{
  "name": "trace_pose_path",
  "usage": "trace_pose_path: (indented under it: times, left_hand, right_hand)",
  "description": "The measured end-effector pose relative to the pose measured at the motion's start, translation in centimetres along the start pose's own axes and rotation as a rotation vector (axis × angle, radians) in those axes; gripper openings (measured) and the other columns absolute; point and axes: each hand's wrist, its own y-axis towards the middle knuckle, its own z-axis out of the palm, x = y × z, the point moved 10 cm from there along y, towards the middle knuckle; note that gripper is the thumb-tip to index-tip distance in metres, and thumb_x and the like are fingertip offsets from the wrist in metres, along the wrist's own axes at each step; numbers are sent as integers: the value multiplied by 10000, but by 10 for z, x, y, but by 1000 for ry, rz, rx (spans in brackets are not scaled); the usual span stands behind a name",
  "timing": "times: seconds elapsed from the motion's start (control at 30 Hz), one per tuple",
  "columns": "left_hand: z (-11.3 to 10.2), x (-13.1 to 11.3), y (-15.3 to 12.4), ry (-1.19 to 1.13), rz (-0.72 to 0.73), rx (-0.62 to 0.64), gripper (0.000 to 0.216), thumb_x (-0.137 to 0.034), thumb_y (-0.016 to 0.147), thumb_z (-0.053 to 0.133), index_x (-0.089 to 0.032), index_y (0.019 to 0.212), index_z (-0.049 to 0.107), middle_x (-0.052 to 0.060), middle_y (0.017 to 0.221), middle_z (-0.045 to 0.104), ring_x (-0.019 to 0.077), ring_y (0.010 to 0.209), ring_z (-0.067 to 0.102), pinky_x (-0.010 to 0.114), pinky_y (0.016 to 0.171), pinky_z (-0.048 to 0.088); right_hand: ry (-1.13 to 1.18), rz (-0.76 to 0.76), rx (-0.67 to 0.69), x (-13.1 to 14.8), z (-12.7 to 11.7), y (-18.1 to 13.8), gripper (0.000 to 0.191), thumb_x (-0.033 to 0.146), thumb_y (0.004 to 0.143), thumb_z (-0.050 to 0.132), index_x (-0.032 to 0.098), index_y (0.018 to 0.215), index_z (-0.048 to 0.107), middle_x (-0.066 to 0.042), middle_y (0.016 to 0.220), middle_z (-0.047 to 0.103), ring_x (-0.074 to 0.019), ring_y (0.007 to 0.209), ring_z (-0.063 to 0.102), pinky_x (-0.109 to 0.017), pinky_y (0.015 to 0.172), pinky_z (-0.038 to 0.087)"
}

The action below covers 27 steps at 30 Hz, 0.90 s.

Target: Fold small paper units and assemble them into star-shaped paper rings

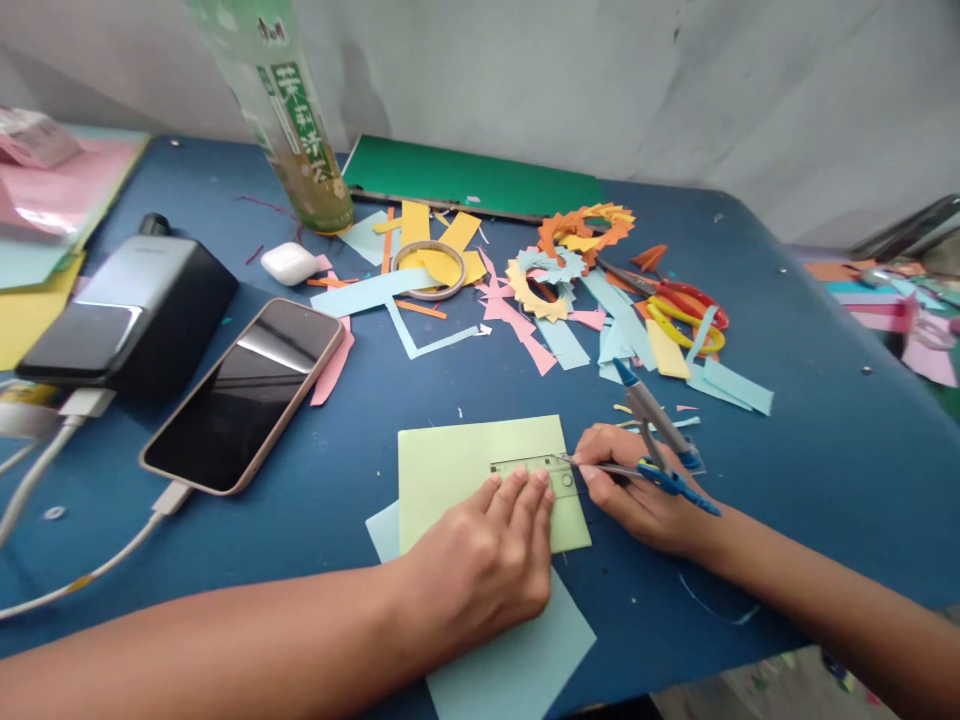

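Observation:
My left hand (487,560) lies with its fingers extended over a small clear ruler (564,482), pressing it onto a light green sheet of paper (446,470). Beneath the green sheet, a light blue sheet (517,655) sticks out at an angle. My right hand (637,490) is closed on a drawing compass (664,478) with blue parts and a pen-like leg pointing up. Its thin metal leg reaches left, with the point at the ruler's upper edge. The right thumb and index finger meet near that point, just off the green sheet's right edge.
Paper scraps, a tape roll (396,258), folded paper rings (585,235) and red-yellow scissors (686,310) lie at the back. A phone (244,395) with cable, a black box-shaped device (180,300), a white earbud case (289,263) and a tea bottle (300,130) stand left.

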Motion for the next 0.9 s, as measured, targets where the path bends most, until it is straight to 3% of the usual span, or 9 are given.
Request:
trace_pose_path:
  times: [0.27, 0.43, 0.57, 0.67, 0.8, 0.9]
  left_hand:
    - [2, 1, -4, -3, -5, -16, 282, -136, 847, 489, -15, 1070, 613, 159, 1099, 661, 241, 990, 646, 326, 819, 521]
    - [-6, 0, 0, -1, 30, -68, 245, -154, 868, 493, -27, 1035, 619, 149, 1063, 679, 241, 966, 653, 328, 797, 531]
    - [1, -4, 6, -77, 93, 79, 292, -136, 893, 449, -59, 1156, 549, 124, 1160, 639, 207, 1050, 612, 298, 799, 532]
    - [4, -1, 10, -143, 79, 148, 352, -97, 877, 411, -81, 1222, 485, 120, 1215, 607, 176, 1110, 577, 297, 851, 520]
    - [5, 30, 22, -128, -154, 198, 491, -228, 840, 512, -100, 1301, 402, 166, 1306, 518, 252, 1196, 505, 397, 938, 470]
    - [18, 65, 25, -151, -446, 385, 639, -395, 805, 573, -90, 1322, 354, 187, 1316, 483, 297, 1208, 472, 437, 958, 429]
  right_hand:
    - [-76, 41, -78, -15, -13, -15, 93, 151, 829, 415, 216, 784, 463, 5, 682, 536, -135, 599, 529, -259, 552, 440]
    - [-200, 40, -256, -11, -53, -13, 99, 194, 868, 382, 216, 819, 466, -2, 691, 553, -135, 601, 552, -253, 563, 441]
    - [-525, 219, -230, -26, -90, -14, 150, 241, 890, 380, 183, 857, 514, -53, 695, 602, -184, 621, 590, -285, 572, 447]
    - [-840, 337, -96, -37, -104, -23, 211, 175, 884, 362, 124, 938, 559, -142, 783, 643, -265, 750, 631, -326, 603, 461]
    - [-972, 569, 36, -61, -114, -53, 286, 1, 833, 342, 71, 992, 570, -182, 787, 655, -294, 742, 658, -324, 560, 473]
    - [-958, 651, 28, -76, -122, -71, 302, -67, 784, 365, 40, 960, 587, -202, 765, 667, -303, 726, 673, -328, 562, 490]
